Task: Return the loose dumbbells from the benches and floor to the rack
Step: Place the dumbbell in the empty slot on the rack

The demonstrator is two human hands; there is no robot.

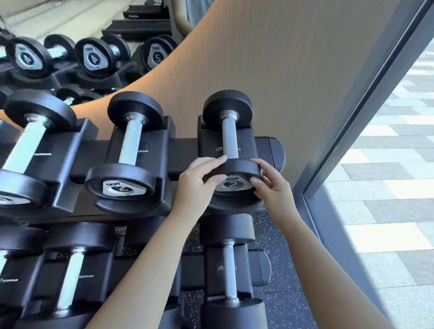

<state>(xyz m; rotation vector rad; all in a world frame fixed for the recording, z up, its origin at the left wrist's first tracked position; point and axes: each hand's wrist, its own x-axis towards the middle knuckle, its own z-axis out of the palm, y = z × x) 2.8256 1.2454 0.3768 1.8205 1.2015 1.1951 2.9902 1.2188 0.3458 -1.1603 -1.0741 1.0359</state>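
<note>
A small black dumbbell (pixel 230 137) marked 2 lies in the rightmost cradle of the rack's top tier (pixel 184 147). Its knurled steel handle points away from me. My left hand (pixel 197 183) grips the left side of its near head, thumb over the end plate. My right hand (pixel 272 185) holds the right side of the same head, fingertips on the plate. A second small dumbbell (pixel 129 144) rests in the cradle to the left, and a bigger one (pixel 26 144) lies further left.
The lower tier holds more dumbbells (pixel 230 270). A wood-panelled wall (pixel 279 54) stands behind the rack, with a mirror (pixel 79 31) at upper left. A glass wall with a metal frame (pixel 364 121) runs along the right. Speckled rubber floor (pixel 286 306) lies below.
</note>
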